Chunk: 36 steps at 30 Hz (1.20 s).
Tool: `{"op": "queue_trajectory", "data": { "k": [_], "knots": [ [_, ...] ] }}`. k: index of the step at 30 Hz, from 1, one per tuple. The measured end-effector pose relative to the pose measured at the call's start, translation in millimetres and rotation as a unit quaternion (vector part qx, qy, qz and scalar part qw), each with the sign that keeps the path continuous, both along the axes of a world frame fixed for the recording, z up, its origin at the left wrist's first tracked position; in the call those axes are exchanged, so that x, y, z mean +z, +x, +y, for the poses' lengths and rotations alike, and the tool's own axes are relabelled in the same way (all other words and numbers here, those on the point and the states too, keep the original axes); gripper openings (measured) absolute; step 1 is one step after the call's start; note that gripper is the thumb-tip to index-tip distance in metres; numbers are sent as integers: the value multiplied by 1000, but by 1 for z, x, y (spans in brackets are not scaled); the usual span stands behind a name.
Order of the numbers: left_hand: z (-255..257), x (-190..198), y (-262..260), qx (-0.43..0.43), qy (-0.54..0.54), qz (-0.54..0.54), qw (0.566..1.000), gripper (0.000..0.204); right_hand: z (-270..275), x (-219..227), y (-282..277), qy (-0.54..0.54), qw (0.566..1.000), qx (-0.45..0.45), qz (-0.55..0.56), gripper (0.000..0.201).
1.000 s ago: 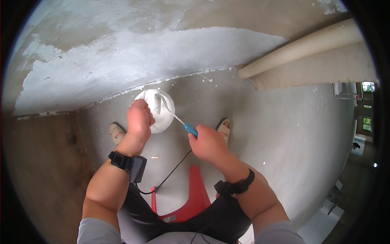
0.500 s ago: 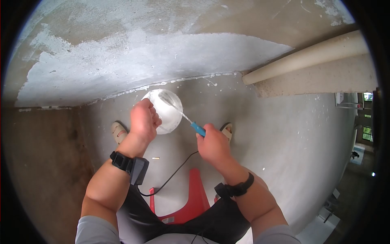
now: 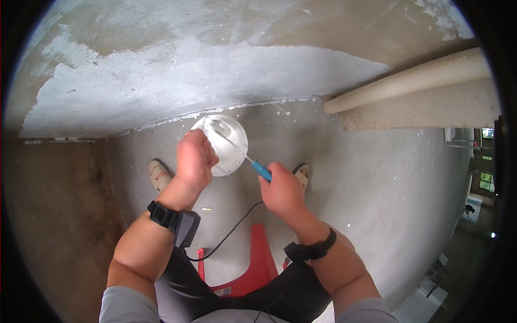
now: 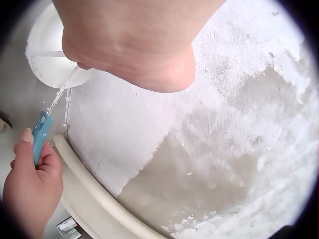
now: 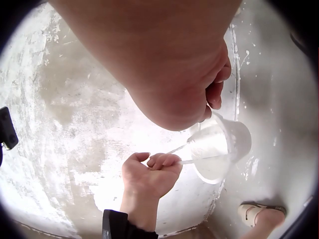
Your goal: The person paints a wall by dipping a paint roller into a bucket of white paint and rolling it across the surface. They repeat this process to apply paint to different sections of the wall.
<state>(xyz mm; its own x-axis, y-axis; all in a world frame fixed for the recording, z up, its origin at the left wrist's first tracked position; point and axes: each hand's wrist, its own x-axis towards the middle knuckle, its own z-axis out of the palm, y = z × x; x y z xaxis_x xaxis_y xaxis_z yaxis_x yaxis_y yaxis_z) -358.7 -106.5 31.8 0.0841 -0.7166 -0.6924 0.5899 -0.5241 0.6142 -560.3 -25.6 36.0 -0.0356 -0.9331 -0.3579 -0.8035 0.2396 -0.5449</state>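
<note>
A white bucket [image 3: 235,156] is between the person's feet, close to the wall. The left hand [image 3: 195,160] is at its near left rim, fingers curled; in the right wrist view that hand [image 5: 149,180] grips the bucket's thin bail handle, and the bucket [image 5: 241,139] appears tipped. The right hand [image 3: 283,189] holds a paint roller by its blue handle [image 3: 261,170], thumb along the grip. A paint-smeared metal rod [image 4: 57,99] runs from that handle into the bucket. The roller's head is inside the bucket, only partly visible among the white paint.
The wall [image 3: 177,81] ahead has a fresh white band along its base. A thick pale pipe [image 3: 409,81] runs along the right side. A red plastic stool [image 3: 253,269] is under the person. White drips spot the floor, and a black cable [image 3: 231,229] hangs between the wrists.
The bucket and both hands have moved a little to the right. The roller head, upright and plainly visible earlier, now lies lower and less distinct in the bucket.
</note>
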Motion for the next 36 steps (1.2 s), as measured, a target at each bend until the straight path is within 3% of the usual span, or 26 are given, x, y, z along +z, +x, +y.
{"op": "queue_trajectory", "data": {
  "k": [6,16,24,31,36],
  "knots": [
    [-7,-1,12,35,26,3,999,24,2,10,2,43,999,1,-22,21],
    [-9,10,8,46,67,1,997,32,1,0,-1,20,999,-28,-13,21],
    [-3,13,6,-3,42,53,998,26,0,-11,3,-57,997,-49,-16,20],
    [-4,18,9,-2,-14,11,1000,27,-2,-4,3,-72,996,-41,-20,20],
    [-8,19,12,81,-16,11,997,26,-3,3,3,-40,998,-22,-36,20]
  ]
}}
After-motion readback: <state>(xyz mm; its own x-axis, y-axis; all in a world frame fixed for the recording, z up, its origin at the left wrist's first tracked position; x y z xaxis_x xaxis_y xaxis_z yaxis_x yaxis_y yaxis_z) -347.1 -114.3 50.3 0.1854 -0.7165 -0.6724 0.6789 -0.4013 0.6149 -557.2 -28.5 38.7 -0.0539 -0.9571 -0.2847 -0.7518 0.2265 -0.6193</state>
